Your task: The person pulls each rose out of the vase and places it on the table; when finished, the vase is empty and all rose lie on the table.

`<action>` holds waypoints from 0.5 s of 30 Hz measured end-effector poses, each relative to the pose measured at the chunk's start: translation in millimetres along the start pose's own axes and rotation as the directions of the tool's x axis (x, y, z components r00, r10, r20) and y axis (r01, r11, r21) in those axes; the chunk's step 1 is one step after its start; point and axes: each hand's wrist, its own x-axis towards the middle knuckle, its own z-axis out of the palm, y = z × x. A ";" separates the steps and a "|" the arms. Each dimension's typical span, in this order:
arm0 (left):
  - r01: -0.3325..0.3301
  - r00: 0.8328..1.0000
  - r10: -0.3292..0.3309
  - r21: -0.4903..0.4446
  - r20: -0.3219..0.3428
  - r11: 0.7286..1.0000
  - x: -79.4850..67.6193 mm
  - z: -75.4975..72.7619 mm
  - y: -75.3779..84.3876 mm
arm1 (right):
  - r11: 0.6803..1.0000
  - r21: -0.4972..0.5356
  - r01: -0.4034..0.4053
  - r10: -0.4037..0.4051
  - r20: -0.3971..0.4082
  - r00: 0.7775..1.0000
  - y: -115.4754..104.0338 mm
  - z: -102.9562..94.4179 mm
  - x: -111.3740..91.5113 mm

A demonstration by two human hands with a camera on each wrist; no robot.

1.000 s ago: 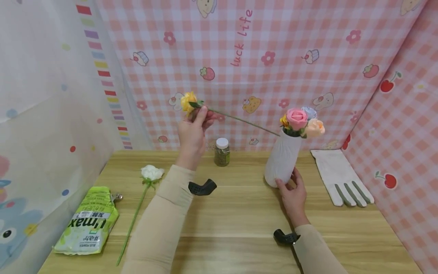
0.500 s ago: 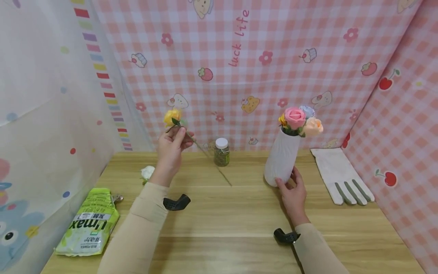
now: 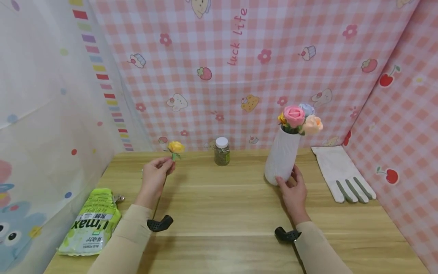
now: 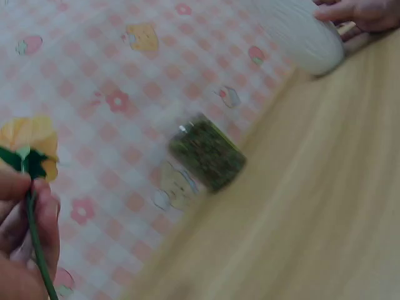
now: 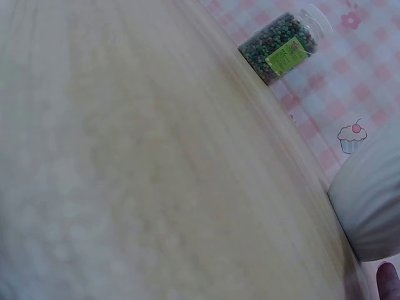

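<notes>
My left hand [image 3: 154, 178] pinches a yellow rose [image 3: 176, 147] by its green stem, just under the bloom and leaves. In the left wrist view thumb and fingers meet on that stem [image 4: 36, 234]. My right hand [image 3: 295, 195] grips the white vase [image 3: 283, 156] low down, thumb on the front and fingers at its right side. The vase stands on the table, leaning right in the head view. Out of its mouth show a pink rose [image 3: 294, 116], a pale blue flower [image 3: 307, 109], a peach flower [image 3: 312, 125] and a small yellow one [image 3: 282, 118].
A white-lidded jar of green granules [image 3: 222, 152] stands at the table's back. A green-and-white bag [image 3: 89, 224] lies at the left, a white glove with grey fingers [image 3: 342, 175] at the right. My left hand and sleeve hide nearly all of the white flower.
My left hand has drawn the yellow rose away from the vase, leftward and down toward the table; its stem has swung to point toward me. My right hand stays on the vase.
</notes>
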 end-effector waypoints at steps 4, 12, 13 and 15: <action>0.028 0.997 -0.014 0.169 -0.082 0.985 -1.9 -6.1 -19.6 | 1.000 0.009 0.002 -0.002 0.002 1.000 0.0 -1.3 1.4; 0.001 0.994 0.042 0.384 -0.102 0.923 -2.5 -16.2 -56.6 | 1.000 0.015 -0.012 0.012 -0.001 1.000 15.2 -1.2 6.0; -0.001 0.994 0.047 0.405 -0.102 0.914 -3.2 -17.7 -59.9 | 1.000 0.009 -0.014 0.014 -0.003 1.000 18.6 -1.1 7.3; -0.013 0.993 0.066 0.454 -0.100 0.891 -4.4 -20.2 -65.9 | 1.000 0.000 -0.011 0.011 -0.009 1.000 24.9 -0.9 9.5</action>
